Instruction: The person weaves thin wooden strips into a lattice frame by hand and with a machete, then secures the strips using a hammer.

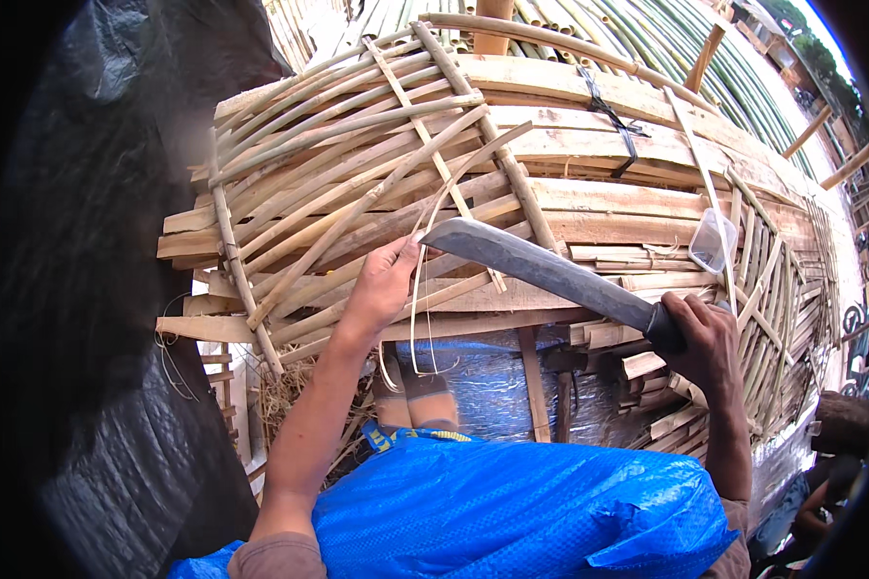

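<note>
My right hand point(697, 330) is wrapped round the dark handle of a machete point(541, 262), whose broad grey blade reaches left across the middle of the view. Near the blade's tip, my left hand point(386, 280) pinches a thin, pale bamboo strip point(446, 193). One part of the strip curves up and right over the lattice; thin split ends hang below the fingers. The blade tip lies close beside my left fingertips; whether it touches the strip I cannot tell. Beneath both hands is a bamboo lattice panel point(348, 183) of poles and crosspieces.
Stacked wooden planks point(608, 198) lie under and beyond the lattice. A clear plastic container point(713, 239) rests among bamboo pieces on the right. A hammer point(564, 386) is near my lap, which a blue tarp point(512, 502) covers. Black sheeting point(116, 289) hangs at left; part of another person shows lower right.
</note>
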The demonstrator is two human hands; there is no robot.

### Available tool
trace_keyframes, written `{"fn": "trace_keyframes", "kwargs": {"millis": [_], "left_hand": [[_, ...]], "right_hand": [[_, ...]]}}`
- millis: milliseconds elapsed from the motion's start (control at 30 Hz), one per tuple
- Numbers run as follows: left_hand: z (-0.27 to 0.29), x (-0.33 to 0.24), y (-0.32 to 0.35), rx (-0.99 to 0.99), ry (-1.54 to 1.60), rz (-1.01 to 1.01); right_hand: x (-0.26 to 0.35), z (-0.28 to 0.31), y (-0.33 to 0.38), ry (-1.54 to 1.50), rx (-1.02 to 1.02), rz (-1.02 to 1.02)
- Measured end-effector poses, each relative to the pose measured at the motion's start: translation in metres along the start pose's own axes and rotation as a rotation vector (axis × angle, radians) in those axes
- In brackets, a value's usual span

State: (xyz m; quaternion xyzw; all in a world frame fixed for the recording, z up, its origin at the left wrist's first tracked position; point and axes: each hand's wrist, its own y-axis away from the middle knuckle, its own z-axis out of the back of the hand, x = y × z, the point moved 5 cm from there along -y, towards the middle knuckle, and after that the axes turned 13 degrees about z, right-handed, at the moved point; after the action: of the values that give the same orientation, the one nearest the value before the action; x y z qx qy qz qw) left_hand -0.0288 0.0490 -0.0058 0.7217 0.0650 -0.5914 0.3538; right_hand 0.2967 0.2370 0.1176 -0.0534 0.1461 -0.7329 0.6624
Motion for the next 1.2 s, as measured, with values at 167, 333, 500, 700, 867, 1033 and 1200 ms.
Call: {"fn": "trace_keyframes", "kwargs": {"millis": [167,333,500,700,867,1033,1200], "left_hand": [[0.002,0.0,-0.004,-0.105,-0.104,-0.189],[0.001,-0.008,0.003,-0.172,-0.259,-0.221],[0.006,-0.01,0.007,-0.234,-0.348,-0.189],[-0.002,-0.008,0.009,-0.205,-0.421,-0.208],[-0.021,-0.013,0.022,-0.211,-0.558,-0.181],[-0.028,-0.011,0.03,-0.235,-0.597,-0.217],[-0.024,-0.025,0.041,-0.239,-0.66,-0.237]], "right_hand": [[-0.003,-0.002,0.0,-0.001,-0.03,-0.03],[0.0,-0.005,-0.001,0.027,-0.005,-0.042],[0.0,-0.007,0.0,-0.022,0.018,-0.077],[-0.001,-0.01,0.006,-0.009,0.007,-0.105],[0.009,-0.028,0.005,-0.034,-0.007,-0.094],[0.012,-0.041,-0.009,-0.033,-0.003,-0.099],[-0.019,-0.047,-0.009,0.009,-0.023,-0.138]]}}
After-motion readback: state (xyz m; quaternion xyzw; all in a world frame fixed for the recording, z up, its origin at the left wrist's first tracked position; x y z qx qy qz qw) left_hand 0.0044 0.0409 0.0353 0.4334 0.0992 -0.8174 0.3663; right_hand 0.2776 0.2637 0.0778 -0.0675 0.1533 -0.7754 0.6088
